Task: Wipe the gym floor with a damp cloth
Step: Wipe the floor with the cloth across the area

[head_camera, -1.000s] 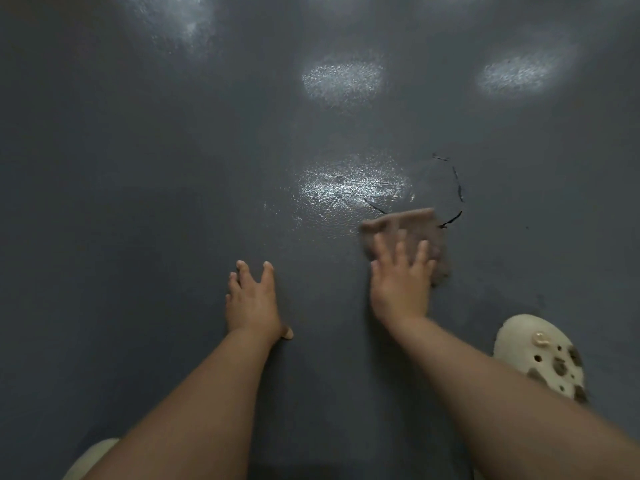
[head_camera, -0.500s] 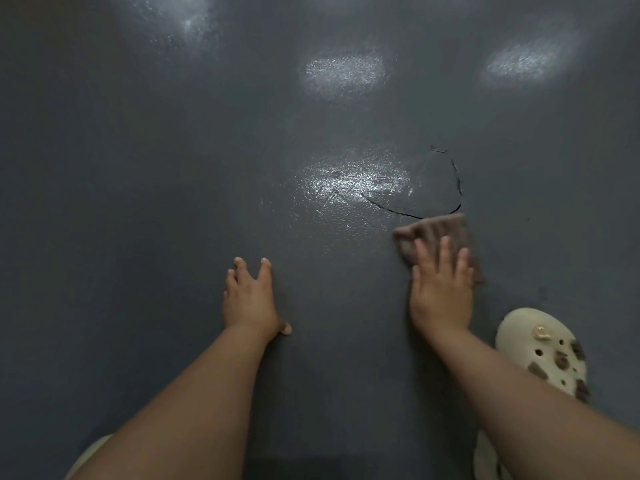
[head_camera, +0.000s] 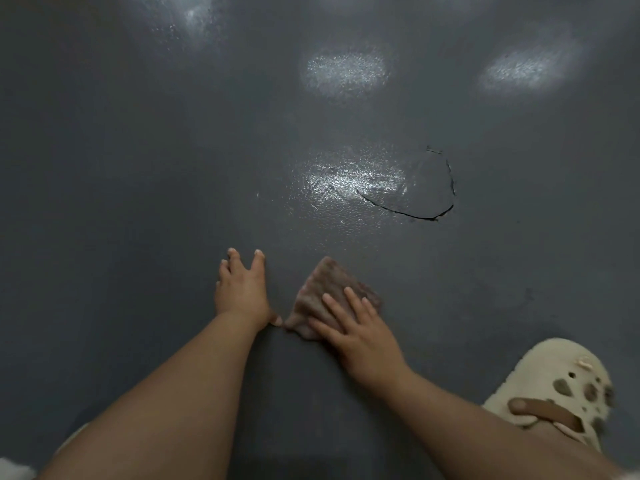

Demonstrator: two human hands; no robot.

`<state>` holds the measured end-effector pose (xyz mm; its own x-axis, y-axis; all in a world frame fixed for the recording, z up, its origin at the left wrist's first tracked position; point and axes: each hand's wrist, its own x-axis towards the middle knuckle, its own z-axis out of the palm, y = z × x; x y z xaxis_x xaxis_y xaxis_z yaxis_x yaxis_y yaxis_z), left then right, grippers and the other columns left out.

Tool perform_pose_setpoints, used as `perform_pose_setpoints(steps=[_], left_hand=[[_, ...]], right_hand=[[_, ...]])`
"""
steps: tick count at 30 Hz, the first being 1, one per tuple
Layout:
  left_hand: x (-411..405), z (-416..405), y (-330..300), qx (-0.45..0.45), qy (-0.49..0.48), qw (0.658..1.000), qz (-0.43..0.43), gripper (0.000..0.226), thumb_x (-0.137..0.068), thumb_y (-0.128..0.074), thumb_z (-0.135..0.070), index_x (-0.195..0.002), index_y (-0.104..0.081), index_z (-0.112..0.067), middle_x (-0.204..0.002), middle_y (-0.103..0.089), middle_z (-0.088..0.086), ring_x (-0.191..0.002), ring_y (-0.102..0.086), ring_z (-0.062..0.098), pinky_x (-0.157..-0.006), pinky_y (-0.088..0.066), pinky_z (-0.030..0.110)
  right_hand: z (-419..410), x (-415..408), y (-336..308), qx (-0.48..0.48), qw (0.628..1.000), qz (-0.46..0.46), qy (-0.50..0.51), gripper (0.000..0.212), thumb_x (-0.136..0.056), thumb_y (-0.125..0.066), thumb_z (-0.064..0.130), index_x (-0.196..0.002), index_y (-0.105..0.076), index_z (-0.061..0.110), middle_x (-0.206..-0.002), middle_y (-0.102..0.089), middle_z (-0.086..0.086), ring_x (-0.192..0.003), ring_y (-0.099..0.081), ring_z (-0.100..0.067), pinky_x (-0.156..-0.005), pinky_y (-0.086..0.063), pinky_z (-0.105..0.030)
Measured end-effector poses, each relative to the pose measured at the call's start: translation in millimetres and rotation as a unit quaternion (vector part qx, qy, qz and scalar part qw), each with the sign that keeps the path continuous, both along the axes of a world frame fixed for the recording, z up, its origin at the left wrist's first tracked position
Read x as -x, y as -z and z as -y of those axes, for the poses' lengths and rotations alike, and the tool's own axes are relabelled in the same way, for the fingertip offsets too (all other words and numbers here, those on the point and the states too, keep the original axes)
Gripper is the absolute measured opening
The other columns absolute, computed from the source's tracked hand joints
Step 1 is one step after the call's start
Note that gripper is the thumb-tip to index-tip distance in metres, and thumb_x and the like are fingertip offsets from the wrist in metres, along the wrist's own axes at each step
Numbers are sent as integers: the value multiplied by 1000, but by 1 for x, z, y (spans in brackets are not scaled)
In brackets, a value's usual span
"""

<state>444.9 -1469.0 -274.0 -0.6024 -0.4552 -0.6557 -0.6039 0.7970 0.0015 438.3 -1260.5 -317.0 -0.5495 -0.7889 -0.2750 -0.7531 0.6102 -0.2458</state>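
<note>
A brownish damp cloth (head_camera: 329, 284) lies flat on the dark grey gym floor (head_camera: 138, 168), just right of centre. My right hand (head_camera: 356, 329) presses down on the cloth with straight, spread fingers, covering its near right part. My left hand (head_camera: 240, 289) rests flat on the bare floor just left of the cloth, fingers spread, its thumb almost touching the cloth's near corner. A wet, shiny patch (head_camera: 353, 183) shows on the floor beyond the cloth.
A curved dark crack (head_camera: 429, 214) marks the floor beyond the cloth, to the right. My cream clog with dark charms (head_camera: 564, 382) stands at the lower right. Part of another light shoe (head_camera: 14, 471) shows at the bottom left. Ceiling lights reflect farther off.
My right hand has slid the cloth from beside the crack back toward me and to the left, ending next to my left hand. The left hand has stayed in place.
</note>
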Motion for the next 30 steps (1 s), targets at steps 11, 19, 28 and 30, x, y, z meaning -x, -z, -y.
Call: perform_pose_setpoints(steps=[11, 19, 28, 30], left_hand=[[-2, 0, -4, -17, -19, 1000, -2, 126, -61, -88, -38, -151, -1, -25, -157, 12, 15, -146, 3, 32, -114, -21, 43], [-39, -1, -3, -63, -48, 994, -81, 101, -80, -74, -32, -152, -4, -28, -159, 9, 3, -146, 2, 23, -115, -19, 39], [8, -95, 14, 12, 90, 972, -216, 61, -99, -39, -37, -152, -12, -25, -158, 12, 13, -145, 12, 33, -116, 7, 45], [15, -103, 22, 29, 125, 982, -136, 69, -96, -29, -57, -152, 0, -29, -157, 20, 12, -143, 20, 34, -115, 11, 48]], right_hand=[[-17, 48, 0, 7, 900, 6, 435, 51, -94, -44, 12, -144, -39, 21, -155, -21, -18, -141, -10, -49, -113, -8, -55], [27, 35, -26, 109, 981, 133, 90, 44, -90, -48, 21, -134, -53, 20, -149, -37, -14, -138, -31, -37, -113, -22, -48], [-46, 44, -12, -37, 944, 18, 327, 57, -95, -46, 33, -148, -29, 20, -157, -10, -17, -142, -10, -38, -113, -6, -54], [-53, 47, -12, -71, 947, 13, 312, 60, -96, -40, 42, -150, -19, 28, -158, -2, -13, -143, -4, -36, -113, -4, -57]])
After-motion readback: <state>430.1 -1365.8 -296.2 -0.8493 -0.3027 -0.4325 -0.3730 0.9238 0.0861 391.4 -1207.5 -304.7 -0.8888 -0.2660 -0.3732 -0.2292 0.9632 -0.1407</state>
